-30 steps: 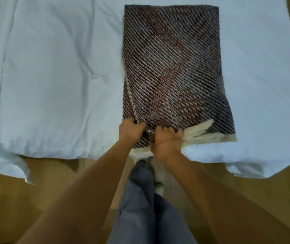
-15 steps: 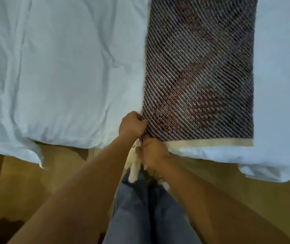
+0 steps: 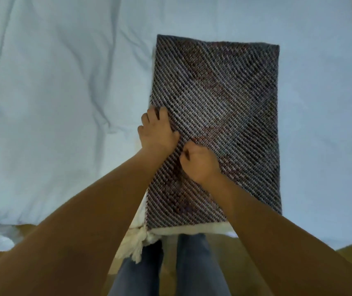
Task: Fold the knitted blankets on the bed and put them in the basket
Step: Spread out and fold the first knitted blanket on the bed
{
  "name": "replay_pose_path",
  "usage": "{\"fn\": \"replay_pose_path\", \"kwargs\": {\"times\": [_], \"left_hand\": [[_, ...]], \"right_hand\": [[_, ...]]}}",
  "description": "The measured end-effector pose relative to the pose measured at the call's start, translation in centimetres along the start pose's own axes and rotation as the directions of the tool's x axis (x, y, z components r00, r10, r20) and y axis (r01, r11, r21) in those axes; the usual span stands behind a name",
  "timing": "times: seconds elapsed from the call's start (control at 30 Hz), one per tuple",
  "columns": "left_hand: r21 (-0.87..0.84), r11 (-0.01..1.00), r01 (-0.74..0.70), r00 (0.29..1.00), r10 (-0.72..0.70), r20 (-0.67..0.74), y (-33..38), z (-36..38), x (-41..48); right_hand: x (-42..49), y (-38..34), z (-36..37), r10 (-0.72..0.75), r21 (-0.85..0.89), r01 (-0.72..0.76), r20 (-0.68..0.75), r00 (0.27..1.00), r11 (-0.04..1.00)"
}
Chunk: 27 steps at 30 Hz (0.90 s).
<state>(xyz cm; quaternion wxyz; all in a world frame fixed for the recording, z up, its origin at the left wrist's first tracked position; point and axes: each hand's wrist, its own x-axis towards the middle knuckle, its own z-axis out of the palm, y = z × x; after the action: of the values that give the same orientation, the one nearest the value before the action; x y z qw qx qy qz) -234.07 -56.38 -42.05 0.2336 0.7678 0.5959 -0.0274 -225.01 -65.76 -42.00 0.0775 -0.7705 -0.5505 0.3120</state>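
Head view: the left hand [image 3: 158,133] lies on the left edge of the knitted blanket [image 3: 224,92], fingers stretched forward and pressing the cloth flat, gripping nothing. Just beside it, the right hand [image 3: 199,163] sits knuckles-up on the blanket with its fingers curled under; I cannot tell whether it pinches a bit of the knit or only pushes down as a fist.

The blanket is folded into 1 long dark rectangle on the white bed [image 3: 64,103], its near end at the mattress edge, where a cream border runs across and a tassel [image 3: 137,247] hangs toward the person's legs [image 3: 194,265]. No basket is in view.

This looks like the smoothing step between folds. The next move probably calls for both hands to take 1 short end and bring it over the other, keeping the edges aligned, since the loose knit may slide or skew.

Half a second earlier both hands were bunched at the near left corner by the tassels; now they are further up on the blanket, and the cream border lies straight.
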Motion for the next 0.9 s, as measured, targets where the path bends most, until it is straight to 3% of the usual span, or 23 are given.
{"fn": "replay_pose_path", "kwargs": {"times": [0.13, 0.43, 0.6, 0.73, 0.9], "left_hand": [[0.071, 0.995, -0.064, 0.998, 0.065, -0.021, 2.7, -0.2, 5.0], [0.138, 0.98, -0.146, 0.989, 0.148, -0.003, 8.4, -1.7, 16.1], [0.295, 0.922, -0.25, 0.968, 0.235, 0.084, 9.2, -1.7, 20.2], [0.417, 0.859, -0.297, 0.954, 0.247, 0.172, 8.7, -1.8, 22.5], [0.493, 0.84, -0.224, 0.973, 0.162, 0.165, 7.0, -2.4, 24.8]], "right_hand": [[5.2, 3.6, -4.6, -0.027, 0.048, 0.031, -0.07, 0.997, 0.998], [17.2, 11.1, -14.3, -0.244, -0.21, 0.209, -0.158, 0.957, 0.955], [21.4, 13.1, -15.4, -0.289, -0.356, 0.239, -0.094, 0.953, 0.903], [23.8, 15.4, -15.0, -0.216, -0.409, 0.21, 0.033, 0.976, 0.888], [25.5, 17.6, -14.7, -0.179, -0.388, 0.177, 0.03, 0.983, 0.905]]}}
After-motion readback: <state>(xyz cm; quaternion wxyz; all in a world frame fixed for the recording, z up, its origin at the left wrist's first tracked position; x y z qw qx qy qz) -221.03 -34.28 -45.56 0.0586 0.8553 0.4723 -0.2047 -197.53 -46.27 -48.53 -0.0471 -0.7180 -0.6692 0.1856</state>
